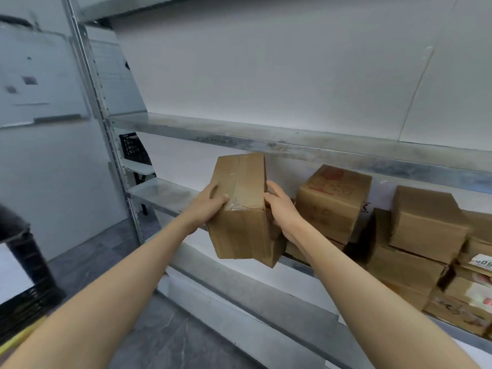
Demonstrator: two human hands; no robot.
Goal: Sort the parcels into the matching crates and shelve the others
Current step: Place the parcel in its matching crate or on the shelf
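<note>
A plain brown cardboard parcel [242, 209], taped along its top, is held tilted in front of the metal shelf [165, 194]. My left hand [211, 199] grips its left side with the thumb over the top edge. My right hand [279, 206] holds its right side, fingers curled round the edge. The parcel's lower end hangs over the shelf's front lip, left of the parcels stacked there.
Several cardboard boxes [332, 201] are stacked on the same shelf to the right, some with red print. An upper shelf [292, 145] runs just above the parcel. A black crate [133, 147] sits behind the upright post [106, 134]; another black crate [24, 265] stands at lower left.
</note>
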